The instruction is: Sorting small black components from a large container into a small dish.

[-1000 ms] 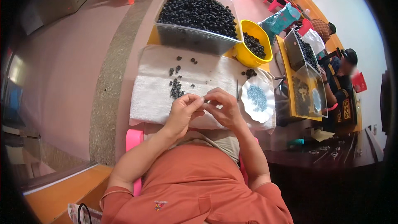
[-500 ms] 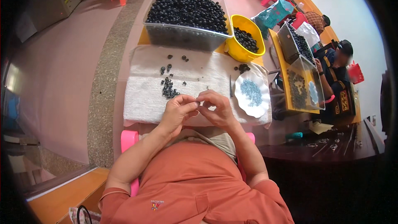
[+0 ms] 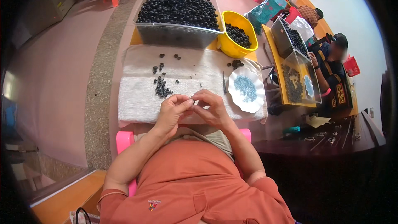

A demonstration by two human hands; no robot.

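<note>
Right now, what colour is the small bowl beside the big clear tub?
Yellow; the bowl holds dark beads, clearest in the head view.

L hand point(image 3: 173, 112) & R hand point(image 3: 212, 108), fingertips pinched together.

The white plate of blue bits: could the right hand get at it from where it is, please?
Probably yes: the white plate lies just right of the right hand on the white towel, with nothing between.

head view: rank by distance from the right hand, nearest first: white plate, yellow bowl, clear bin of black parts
From the right hand:
1. White plate with the blue-grey bits, just to its right on the towel.
2. Yellow bowl, farther up the table, behind the plate.
3. Clear bin of black parts, at the table's far end, left of the bowl; its near wall lies only slightly beyond the bowl.
</note>
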